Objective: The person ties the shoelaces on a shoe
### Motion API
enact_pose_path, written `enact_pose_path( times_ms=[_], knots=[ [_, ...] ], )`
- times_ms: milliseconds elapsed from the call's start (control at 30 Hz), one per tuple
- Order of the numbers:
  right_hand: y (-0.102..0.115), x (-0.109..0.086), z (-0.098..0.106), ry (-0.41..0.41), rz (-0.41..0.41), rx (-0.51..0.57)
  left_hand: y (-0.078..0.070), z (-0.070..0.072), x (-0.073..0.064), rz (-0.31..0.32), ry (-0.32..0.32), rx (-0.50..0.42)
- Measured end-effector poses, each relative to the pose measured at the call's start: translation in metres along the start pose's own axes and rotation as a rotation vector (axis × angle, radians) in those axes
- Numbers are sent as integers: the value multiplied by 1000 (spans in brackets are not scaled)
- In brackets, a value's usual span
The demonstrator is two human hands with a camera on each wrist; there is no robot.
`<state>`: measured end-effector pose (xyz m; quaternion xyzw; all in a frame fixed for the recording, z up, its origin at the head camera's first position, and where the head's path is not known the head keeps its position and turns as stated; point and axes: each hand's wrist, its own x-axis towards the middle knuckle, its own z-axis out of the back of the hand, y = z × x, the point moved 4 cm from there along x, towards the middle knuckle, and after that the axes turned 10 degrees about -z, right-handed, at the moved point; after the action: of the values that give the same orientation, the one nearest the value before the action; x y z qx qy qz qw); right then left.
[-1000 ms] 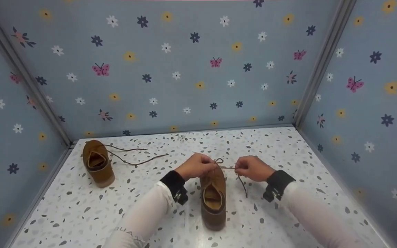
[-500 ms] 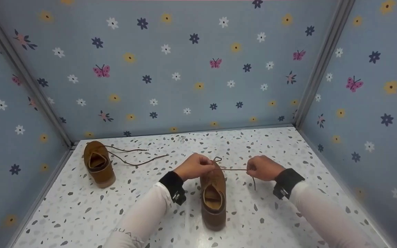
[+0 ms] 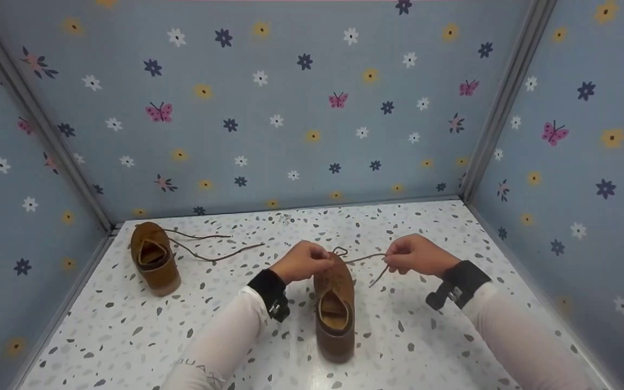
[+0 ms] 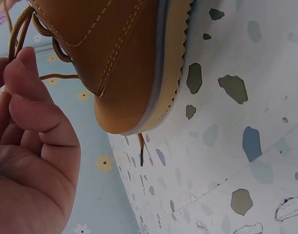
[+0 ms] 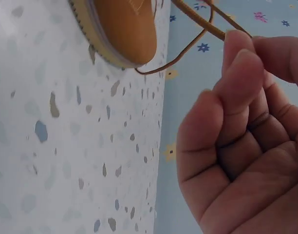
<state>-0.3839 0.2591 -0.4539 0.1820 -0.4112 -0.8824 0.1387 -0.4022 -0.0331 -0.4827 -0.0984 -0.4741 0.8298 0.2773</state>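
Centrally, in the lower head view, the shoe (image 3: 342,287) stood with its long axis running up-frame, the left hand (image 3: 302,262) pinching a lace loop (image 4: 13,41) near its toe, closer than the right hand (image 3: 420,254), which pinched the lace (image 3: 366,258) farther right.
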Motion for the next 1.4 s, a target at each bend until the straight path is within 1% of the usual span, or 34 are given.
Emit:
enact_pose_path(
  times_ms=[133, 200, 300, 400, 500, 667, 800, 933, 1033, 1133, 1200, 1400],
  knots=[
    [8, -3, -8, 22, 8, 120, 0, 0, 0, -24, 5, -18],
    [14, -4, -13, 32, 25, 148, -1, 1, -1, -26, 4, -27],
    [21, -5, -22, 43, 53, 180, 0, 2, -1, -11, 4, -41],
    [28, -6, -30, 36, 86, 191, 1, 3, -1, 10, 1, -46],
    [33, -6, -38, 8, 117, 197, 2, 3, 0, 23, -8, -46],
    [38, -4, -53, -34, 161, 196, 3, 3, 1, 26, -20, -35],
    [42, -5, -64, -45, 207, 189, 3, 2, 1, 27, -28, -27],
    [46, -5, -74, -54, 236, 173, 2, 2, 1, 17, -38, -14],
    [48, -4, -81, -90, 242, 148, 1, 2, -1, 6, -45, -7],
    [50, -2, -89, -148, 243, 109, -1, 1, -2, -8, -51, -16],
    [50, -1, -94, -199, 249, 64, -1, 1, -2, -11, -57, -24],
    [47, 3, -110, -342, 324, -96, 0, 1, -3, -23, -71, -31]
  ],
)
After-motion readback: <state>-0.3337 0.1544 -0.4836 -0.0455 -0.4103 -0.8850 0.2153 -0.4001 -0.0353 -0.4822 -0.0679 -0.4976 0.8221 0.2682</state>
